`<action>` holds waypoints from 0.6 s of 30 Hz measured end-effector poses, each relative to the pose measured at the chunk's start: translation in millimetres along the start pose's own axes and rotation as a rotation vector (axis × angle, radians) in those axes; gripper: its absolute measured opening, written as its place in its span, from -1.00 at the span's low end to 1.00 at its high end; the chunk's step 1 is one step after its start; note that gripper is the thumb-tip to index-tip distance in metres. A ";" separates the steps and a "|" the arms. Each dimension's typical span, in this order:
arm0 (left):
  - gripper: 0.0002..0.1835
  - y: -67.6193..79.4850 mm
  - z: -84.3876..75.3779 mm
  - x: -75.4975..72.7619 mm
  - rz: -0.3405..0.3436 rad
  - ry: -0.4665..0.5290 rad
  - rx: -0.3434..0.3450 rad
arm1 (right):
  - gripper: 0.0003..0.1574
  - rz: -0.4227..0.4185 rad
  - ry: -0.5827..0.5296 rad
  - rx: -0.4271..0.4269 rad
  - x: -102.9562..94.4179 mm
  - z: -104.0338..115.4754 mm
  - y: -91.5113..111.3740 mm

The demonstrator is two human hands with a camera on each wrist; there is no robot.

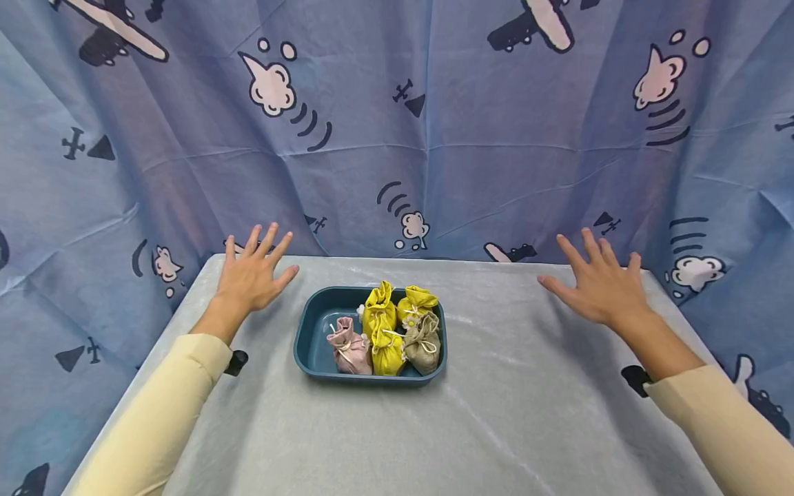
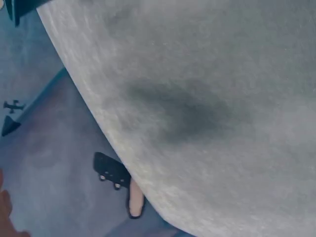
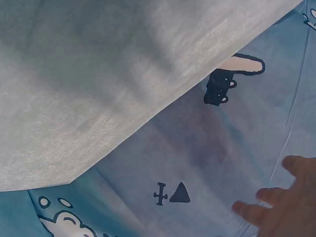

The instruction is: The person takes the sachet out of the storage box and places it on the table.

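Note:
In the head view my left hand (image 1: 250,275) is held with spread fingers over the far left of the table, holding nothing. My right hand (image 1: 599,288) hovers likewise over the far right side, fingers spread. Between them, nearer the left hand, stands a dark blue tray (image 1: 310,344). Inside it sit small tied cloth pouches: a pink one (image 1: 351,351), a grey-green one (image 1: 423,344), and yellow ones at the back (image 1: 380,313), back right (image 1: 417,302) and front (image 1: 387,353). Only fingers of the right hand (image 3: 289,202) enter the right wrist view.
A table covered in pale grey cloth (image 1: 496,413) carries the tray. Behind and along both sides hangs a blue curtain (image 1: 397,138) printed with planes and clouds. The left part of the tray's floor shows bare beside the pink pouch.

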State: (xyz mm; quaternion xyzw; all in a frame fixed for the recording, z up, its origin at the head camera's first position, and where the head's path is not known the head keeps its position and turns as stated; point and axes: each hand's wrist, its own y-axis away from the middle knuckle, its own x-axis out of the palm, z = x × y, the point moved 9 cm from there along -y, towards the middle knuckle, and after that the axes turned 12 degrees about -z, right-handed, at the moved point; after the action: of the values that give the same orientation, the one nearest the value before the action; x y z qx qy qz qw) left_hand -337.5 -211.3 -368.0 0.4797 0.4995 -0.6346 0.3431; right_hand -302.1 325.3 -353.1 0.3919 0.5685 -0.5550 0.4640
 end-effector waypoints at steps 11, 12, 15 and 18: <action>-0.22 10.2 -41.1 5.0 0.137 0.256 0.168 | 0.19 -0.027 -0.132 -0.100 -8.0 48.1 2.8; -0.22 11.2 -44.0 4.6 0.142 0.264 0.179 | 0.20 -0.029 -0.153 -0.099 -8.8 51.7 3.9; -0.22 13.9 -51.6 3.5 0.145 0.278 0.212 | 0.22 -0.040 -0.231 -0.098 -11.7 62.7 6.6; -0.22 16.6 -57.8 3.5 0.146 0.288 0.240 | 0.20 -0.050 -0.317 -0.097 -14.8 73.3 8.6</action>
State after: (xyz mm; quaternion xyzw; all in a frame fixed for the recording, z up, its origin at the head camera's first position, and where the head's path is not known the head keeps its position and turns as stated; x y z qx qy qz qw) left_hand -307.9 -159.8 -378.8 0.6379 0.4281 -0.5878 0.2536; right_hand -283.2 254.0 -337.8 0.2621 0.5238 -0.5932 0.5523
